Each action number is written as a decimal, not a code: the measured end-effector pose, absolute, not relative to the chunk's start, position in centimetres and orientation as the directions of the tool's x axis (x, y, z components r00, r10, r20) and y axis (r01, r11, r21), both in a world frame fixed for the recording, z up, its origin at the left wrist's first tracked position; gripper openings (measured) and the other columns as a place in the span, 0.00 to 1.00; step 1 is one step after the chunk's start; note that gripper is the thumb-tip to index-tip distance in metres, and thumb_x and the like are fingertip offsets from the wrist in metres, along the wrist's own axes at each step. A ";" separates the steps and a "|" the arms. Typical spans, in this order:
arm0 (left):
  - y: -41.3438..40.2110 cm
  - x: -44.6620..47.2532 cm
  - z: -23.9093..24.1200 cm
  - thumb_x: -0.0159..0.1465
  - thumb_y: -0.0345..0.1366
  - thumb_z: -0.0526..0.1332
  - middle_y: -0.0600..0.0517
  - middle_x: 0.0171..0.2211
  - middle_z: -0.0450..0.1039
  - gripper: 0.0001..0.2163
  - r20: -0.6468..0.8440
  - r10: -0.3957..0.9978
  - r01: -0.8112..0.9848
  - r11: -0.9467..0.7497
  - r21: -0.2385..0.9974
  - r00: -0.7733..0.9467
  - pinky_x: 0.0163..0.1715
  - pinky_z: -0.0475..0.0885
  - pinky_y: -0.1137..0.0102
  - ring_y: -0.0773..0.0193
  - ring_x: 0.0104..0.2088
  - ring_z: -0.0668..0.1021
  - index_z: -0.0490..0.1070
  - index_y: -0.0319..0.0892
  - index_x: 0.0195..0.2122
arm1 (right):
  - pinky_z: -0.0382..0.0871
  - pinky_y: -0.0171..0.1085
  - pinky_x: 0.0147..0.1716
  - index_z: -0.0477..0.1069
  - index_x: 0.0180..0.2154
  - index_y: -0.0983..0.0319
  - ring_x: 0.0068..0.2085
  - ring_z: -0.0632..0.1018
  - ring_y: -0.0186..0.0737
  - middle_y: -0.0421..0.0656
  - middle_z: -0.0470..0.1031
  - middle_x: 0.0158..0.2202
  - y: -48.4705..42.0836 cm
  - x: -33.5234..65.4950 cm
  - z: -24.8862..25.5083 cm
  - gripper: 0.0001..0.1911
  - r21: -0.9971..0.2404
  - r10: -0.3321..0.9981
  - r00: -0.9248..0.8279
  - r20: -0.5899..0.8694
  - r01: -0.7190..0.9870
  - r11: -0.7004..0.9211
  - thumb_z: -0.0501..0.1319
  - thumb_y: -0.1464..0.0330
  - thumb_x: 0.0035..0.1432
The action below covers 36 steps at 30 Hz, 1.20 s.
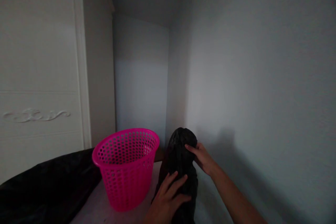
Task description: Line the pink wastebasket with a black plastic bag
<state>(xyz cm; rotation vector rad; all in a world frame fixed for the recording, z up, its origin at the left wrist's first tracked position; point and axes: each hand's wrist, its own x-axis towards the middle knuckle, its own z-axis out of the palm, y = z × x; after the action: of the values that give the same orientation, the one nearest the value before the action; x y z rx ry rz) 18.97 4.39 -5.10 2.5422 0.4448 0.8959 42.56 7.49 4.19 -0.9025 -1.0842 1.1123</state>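
A black plastic bag [181, 154] stands upright, bunched and full-looking, on a pale surface near the corner of the room. My left hand [166, 199] lies flat against its lower front with the fingers spread. My right hand [201, 157] grips the bag near its top on the right side, fingers curled onto the plastic. Just left of the bag stands a bright pink perforated plastic basket [126, 168], upright and empty as far as I can see.
A dark glossy sheet or cloth [47, 185] covers the lower left. A white panelled wardrobe door [39, 77] rises at the left. Plain pale walls [249, 77] close in behind and at the right, forming a dim corner.
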 end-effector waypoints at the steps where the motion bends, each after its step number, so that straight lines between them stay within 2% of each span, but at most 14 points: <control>1: 4.9 18.9 -5.8 0.61 0.38 0.72 0.45 0.69 0.71 0.19 0.469 0.423 0.198 -0.868 0.455 0.775 0.73 0.53 0.37 0.38 0.73 0.64 0.79 0.56 0.54 | 0.78 0.48 0.49 0.82 0.39 0.59 0.40 0.86 0.52 0.45 0.87 0.36 7.9 41.8 3.2 0.23 -0.937 0.979 0.119 0.163 -0.293 0.191 0.79 0.53 0.45; 2: 5.3 19.0 -6.4 0.60 0.37 0.72 0.46 0.64 0.76 0.15 0.453 0.459 0.216 -0.844 0.492 0.764 0.73 0.53 0.38 0.39 0.71 0.67 0.81 0.55 0.49 | 0.79 0.50 0.50 0.82 0.39 0.58 0.40 0.86 0.53 0.45 0.87 0.36 8.4 41.2 2.1 0.23 -0.921 0.985 0.132 0.115 -0.356 0.156 0.78 0.52 0.45; 4: 5.9 19.2 -7.6 0.59 0.43 0.72 0.46 0.53 0.84 0.14 0.458 0.605 0.217 -0.726 0.652 0.651 0.68 0.65 0.44 0.41 0.62 0.78 0.80 0.55 0.47 | 0.79 0.53 0.52 0.83 0.37 0.56 0.42 0.87 0.57 0.45 0.87 0.35 9.3 40.0 0.0 0.23 -0.888 0.995 0.086 0.042 -0.452 0.077 0.75 0.47 0.46; 6: 6.2 19.4 -8.7 0.65 0.54 0.63 0.45 0.42 0.85 0.15 0.424 0.772 0.193 -0.560 0.806 0.473 0.50 0.80 0.49 0.44 0.47 0.86 0.78 0.55 0.47 | 0.77 0.54 0.57 0.83 0.35 0.55 0.46 0.86 0.59 0.45 0.87 0.36 9.8 39.1 -1.9 0.25 -0.867 0.999 0.039 0.030 -0.496 0.045 0.70 0.42 0.49; 8: 6.4 19.4 -9.8 0.70 0.61 0.51 0.45 0.36 0.84 0.21 0.364 0.877 0.150 -0.424 0.893 0.314 0.37 0.80 0.55 0.47 0.35 0.86 0.76 0.56 0.47 | 0.73 0.54 0.62 0.84 0.37 0.54 0.52 0.85 0.58 0.45 0.88 0.41 9.9 38.6 -3.3 0.28 -0.848 0.996 0.049 0.073 -0.523 0.088 0.66 0.38 0.52; 11: 6.4 19.2 -11.2 0.66 0.65 0.55 0.46 0.34 0.82 0.22 0.335 0.913 0.085 -0.362 0.928 0.234 0.39 0.79 0.56 0.48 0.36 0.84 0.76 0.56 0.44 | 0.70 0.55 0.64 0.83 0.44 0.54 0.59 0.81 0.58 0.46 0.86 0.50 9.2 38.2 -4.4 0.28 -0.844 0.976 0.077 0.206 -0.491 0.216 0.70 0.41 0.51; 15: 6.7 19.4 -12.3 0.55 0.58 0.70 0.46 0.42 0.83 0.24 0.446 0.850 0.033 -0.473 0.881 0.282 0.47 0.80 0.53 0.44 0.45 0.84 0.77 0.56 0.50 | 0.72 0.56 0.62 0.80 0.52 0.51 0.59 0.80 0.62 0.43 0.84 0.51 7.7 37.2 -4.5 0.41 -0.944 0.966 0.003 0.260 -0.212 0.255 0.84 0.61 0.31; 18: 7.3 19.4 -12.0 0.55 0.46 0.71 0.45 0.43 0.84 0.21 0.468 0.847 0.017 -0.488 0.873 0.253 0.47 0.81 0.56 0.47 0.44 0.84 0.80 0.50 0.49 | 0.76 0.56 0.57 0.81 0.52 0.54 0.53 0.82 0.62 0.44 0.85 0.46 7.5 36.4 -4.7 0.41 -0.981 0.976 0.136 0.171 -0.073 0.182 0.84 0.63 0.31; 22: 7.7 18.0 -10.5 0.60 0.38 0.65 0.46 0.40 0.84 0.08 0.515 0.841 0.090 -0.533 0.841 0.167 0.45 0.81 0.60 0.51 0.42 0.84 0.84 0.48 0.37 | 0.74 0.57 0.58 0.81 0.50 0.62 0.53 0.83 0.61 0.50 0.86 0.48 8.3 36.6 -4.8 0.36 -0.960 0.924 0.365 0.117 -0.198 0.200 0.81 0.54 0.40; 25: 7.3 16.8 -9.5 0.66 0.37 0.58 0.46 0.45 0.85 0.13 0.523 0.850 0.117 -0.526 0.842 0.056 0.53 0.79 0.56 0.49 0.50 0.83 0.84 0.50 0.35 | 0.77 0.57 0.54 0.82 0.47 0.62 0.47 0.85 0.61 0.50 0.86 0.45 8.3 37.0 -3.7 0.36 -0.882 0.920 0.387 0.064 -0.409 0.234 0.82 0.51 0.38; 28: 7.3 16.3 -8.1 0.69 0.38 0.57 0.47 0.45 0.85 0.14 0.581 0.814 0.097 -0.576 0.812 -0.027 0.50 0.80 0.56 0.50 0.49 0.84 0.82 0.49 0.33 | 0.79 0.55 0.50 0.82 0.47 0.61 0.45 0.85 0.58 0.49 0.86 0.45 7.2 37.0 -1.4 0.35 -0.801 0.895 0.437 0.090 -0.502 0.326 0.81 0.49 0.40; 32: 7.7 17.3 -3.0 0.68 0.39 0.64 0.48 0.39 0.85 0.05 0.834 0.524 -0.018 -0.849 0.529 -0.172 0.46 0.81 0.60 0.54 0.43 0.85 0.80 0.47 0.38 | 0.76 0.47 0.54 0.78 0.60 0.53 0.52 0.83 0.50 0.44 0.83 0.54 5.5 36.8 2.6 0.35 -0.755 0.843 0.434 0.317 -0.423 0.501 0.77 0.53 0.51; 34: 7.3 18.4 0.6 0.69 0.38 0.65 0.50 0.38 0.84 0.04 0.873 0.381 -0.083 -0.924 0.374 -0.304 0.46 0.80 0.61 0.56 0.42 0.85 0.78 0.46 0.39 | 0.76 0.44 0.53 0.81 0.56 0.55 0.52 0.82 0.49 0.46 0.84 0.52 5.0 36.7 4.6 0.31 -0.760 0.843 0.397 0.363 -0.396 0.515 0.77 0.53 0.52; 36: 6.2 19.4 4.1 0.72 0.37 0.62 0.51 0.37 0.82 0.06 0.836 0.455 -0.218 -0.889 0.403 -0.306 0.47 0.79 0.63 0.58 0.43 0.85 0.76 0.45 0.39 | 0.78 0.42 0.45 0.85 0.45 0.60 0.44 0.83 0.48 0.48 0.86 0.43 4.8 36.4 6.5 0.25 -0.786 0.860 0.378 0.344 -0.385 0.484 0.77 0.51 0.51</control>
<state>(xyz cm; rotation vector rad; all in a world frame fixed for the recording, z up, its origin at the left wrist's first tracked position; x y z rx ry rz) 19.41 6.18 4.10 1.5303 0.2989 2.2271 36.36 4.82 6.50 -0.6685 -0.8341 0.8761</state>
